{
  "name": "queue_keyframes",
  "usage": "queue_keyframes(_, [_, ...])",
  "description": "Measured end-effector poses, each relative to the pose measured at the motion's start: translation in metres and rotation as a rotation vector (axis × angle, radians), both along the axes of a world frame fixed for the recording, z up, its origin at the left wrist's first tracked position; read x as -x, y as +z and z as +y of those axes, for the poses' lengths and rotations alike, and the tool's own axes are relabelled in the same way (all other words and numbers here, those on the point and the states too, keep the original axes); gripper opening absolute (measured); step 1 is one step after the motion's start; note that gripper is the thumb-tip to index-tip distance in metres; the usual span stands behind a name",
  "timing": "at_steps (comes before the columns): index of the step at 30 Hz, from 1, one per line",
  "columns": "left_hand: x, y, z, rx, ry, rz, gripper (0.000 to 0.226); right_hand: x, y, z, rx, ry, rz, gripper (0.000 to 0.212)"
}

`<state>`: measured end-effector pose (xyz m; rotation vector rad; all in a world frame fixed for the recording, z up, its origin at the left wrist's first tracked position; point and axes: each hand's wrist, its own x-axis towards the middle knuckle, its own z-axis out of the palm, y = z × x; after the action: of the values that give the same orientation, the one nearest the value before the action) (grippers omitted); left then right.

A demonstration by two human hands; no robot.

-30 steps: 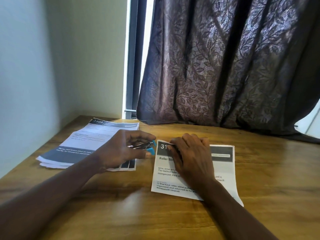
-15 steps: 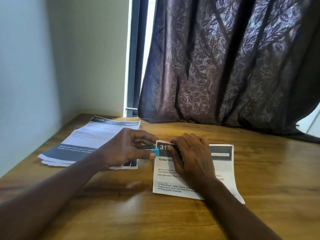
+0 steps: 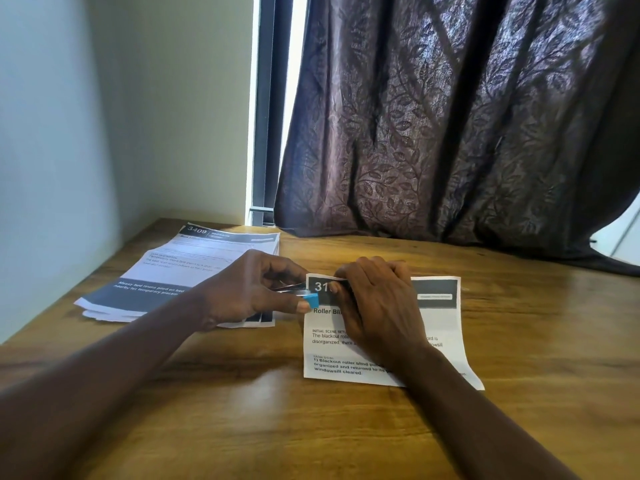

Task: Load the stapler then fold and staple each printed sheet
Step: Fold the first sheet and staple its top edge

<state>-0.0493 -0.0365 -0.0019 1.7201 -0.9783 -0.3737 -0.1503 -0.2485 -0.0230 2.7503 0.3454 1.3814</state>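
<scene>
Bottom of frame: two bare forearms come in from lower left and lower right over a wooden table (image 3: 311, 427).

Centre right: one printed sheet (image 3: 440, 327) lies flat on the table, dark header band along its top, black text below. Looks shorter than a full page, so probably folded, but the fold line can't be made out.

Right hand (image 3: 377, 306) lies palm-down on the left half of that sheet. Its fingers are curled at the upper-left corner by the white "31" and pinch the top edge, with a bit of paper lifted over the fingertips.

Left hand (image 3: 242, 292), just left of centre, has thumb and fingers curled round a small stapler (image 3: 292, 289). The stapler has a metal body and a blue end, and only its front sticks out of the grip. The blue end touches the left edge of the sheet at the header band, right beside the right-hand fingertips. Can't tell if the paper sits between the stapler's arms.

Middle left, behind the left hand: a stack of printed sheets (image 3: 180, 271) lies flat, top page headed "3409", its near right corner hidden by the hand.

Far: a dark leaf-patterned curtain (image 3: 450, 133) fills upper right, its hem resting on the table's back edge. A dark window frame (image 3: 265, 116) stands upper centre, with a pale wall (image 3: 104, 116) upper left.
</scene>
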Motion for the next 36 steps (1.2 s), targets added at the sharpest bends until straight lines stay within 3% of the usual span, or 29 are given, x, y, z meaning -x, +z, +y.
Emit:
queue_keyframes(19, [-0.004, 0.001, -0.003, -0.036, 0.005, -0.184, 0.035, -0.003, -0.001, -0.001, 0.011, 0.02, 0.029, 0.018])
queue_keyframes(30, [-0.012, -0.003, -0.005, -0.138, 0.037, -0.304, 0.02, -0.003, -0.002, -0.001, 0.002, 0.036, 0.035, 0.016])
queue_keyframes(36, [-0.012, 0.0, -0.004, -0.081, 0.033, -0.284, 0.025, -0.003, -0.002, -0.001, -0.019, 0.015, 0.066, 0.016])
